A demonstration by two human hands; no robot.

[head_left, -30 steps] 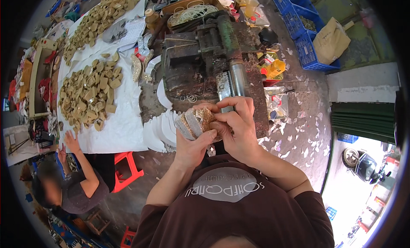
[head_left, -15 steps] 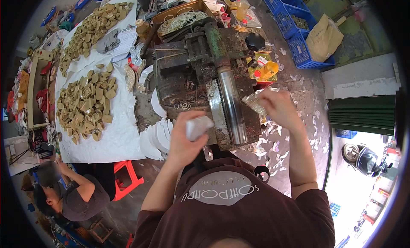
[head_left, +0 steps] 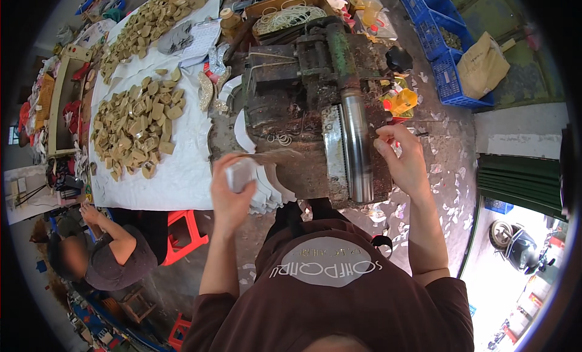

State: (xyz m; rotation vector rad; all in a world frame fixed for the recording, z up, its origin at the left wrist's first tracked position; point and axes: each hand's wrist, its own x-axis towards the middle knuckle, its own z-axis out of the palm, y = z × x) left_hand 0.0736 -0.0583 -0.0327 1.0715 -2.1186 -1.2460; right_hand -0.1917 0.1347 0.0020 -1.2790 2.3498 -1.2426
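My left hand [head_left: 229, 194] is closed around a small white block [head_left: 240, 173], above the left end of a fanned stack of white curved pieces [head_left: 271, 191]. A blurred tan streak [head_left: 273, 154] shows just beyond the block; its kind cannot be made out. To the right of the machine's shiny steel roller [head_left: 359, 149], my right hand [head_left: 405, 161] hovers with thumb and forefinger slightly apart and nothing visible between them. The old, grimy machine [head_left: 279, 97] stands in front of me, with a pale toothed strip [head_left: 334, 149] along the roller.
Heaps of tan blocks [head_left: 136, 127] lie on a white sheet [head_left: 188, 188] at left. Blue crates [head_left: 451, 73] stand at far right. Scraps litter the floor [head_left: 445, 197]. Another person [head_left: 115, 249] sits at lower left near a red stool [head_left: 185, 237]. A wire tray [head_left: 288, 18] sits behind.
The glittery strip has left my right hand. My left hand has moved left with the white block, over the stack. The whole view has shifted slightly.
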